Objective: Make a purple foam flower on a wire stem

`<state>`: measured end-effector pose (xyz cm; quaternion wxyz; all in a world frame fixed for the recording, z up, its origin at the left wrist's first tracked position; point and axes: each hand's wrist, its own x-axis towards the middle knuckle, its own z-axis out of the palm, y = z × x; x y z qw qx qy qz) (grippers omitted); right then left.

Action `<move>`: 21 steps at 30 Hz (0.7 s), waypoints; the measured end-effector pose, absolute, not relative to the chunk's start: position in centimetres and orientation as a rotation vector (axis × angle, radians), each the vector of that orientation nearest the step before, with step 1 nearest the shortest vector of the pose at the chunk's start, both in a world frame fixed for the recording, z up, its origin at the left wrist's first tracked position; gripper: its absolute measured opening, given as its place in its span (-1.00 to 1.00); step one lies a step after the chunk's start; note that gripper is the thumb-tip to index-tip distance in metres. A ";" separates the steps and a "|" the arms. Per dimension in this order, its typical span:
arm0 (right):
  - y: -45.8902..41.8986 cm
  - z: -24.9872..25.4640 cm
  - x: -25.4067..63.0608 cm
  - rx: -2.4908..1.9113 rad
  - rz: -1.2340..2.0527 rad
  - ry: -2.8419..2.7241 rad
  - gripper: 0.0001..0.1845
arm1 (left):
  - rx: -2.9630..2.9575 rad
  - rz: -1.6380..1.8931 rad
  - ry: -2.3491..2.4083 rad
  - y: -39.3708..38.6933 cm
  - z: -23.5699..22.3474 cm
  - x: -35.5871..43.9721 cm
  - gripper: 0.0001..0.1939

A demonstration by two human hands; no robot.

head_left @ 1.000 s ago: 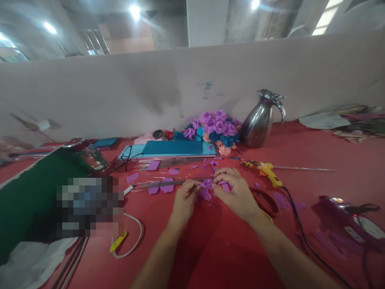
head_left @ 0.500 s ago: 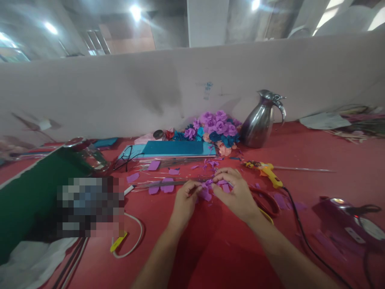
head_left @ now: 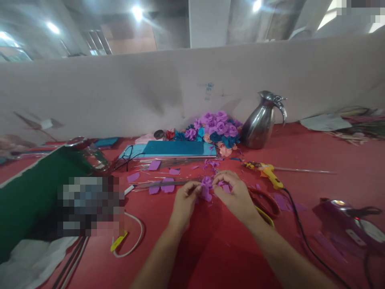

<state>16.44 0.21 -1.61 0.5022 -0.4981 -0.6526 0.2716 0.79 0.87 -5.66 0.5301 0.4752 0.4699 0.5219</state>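
Note:
A small purple paper flower (head_left: 206,183) is between my two hands above the red table. My left hand (head_left: 185,200) pinches its left edge with thumb and forefinger. From the other side, my right hand (head_left: 233,194) has its curved thumb and fingers closed on the flower's right edge. Loose purple paper petals (head_left: 167,185) lie left of my left hand, across a bundle of thin wires (head_left: 180,183). Beside my right wrist are red-handled scissors (head_left: 267,198), partly hidden by the arm.
A yellow glue gun (head_left: 272,176) trails a black cord on the right. Behind stand a steel jug (head_left: 259,124) and a heap of purple paper flowers (head_left: 221,122). Blue paper sheets (head_left: 174,147), eyeglasses (head_left: 128,156) and a glass jar (head_left: 90,154) lie further left. A purple device (head_left: 351,220) sits at right.
The flower's curled petals show more openly between my hands now. My right fingers have shifted slightly; the other things stay in place.

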 end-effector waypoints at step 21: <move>0.4 -2.5 15.7 -1.168 1.052 -1.380 -0.88 | 0.905 1.219 0.927 0.4 -5.3 1.3 -0.86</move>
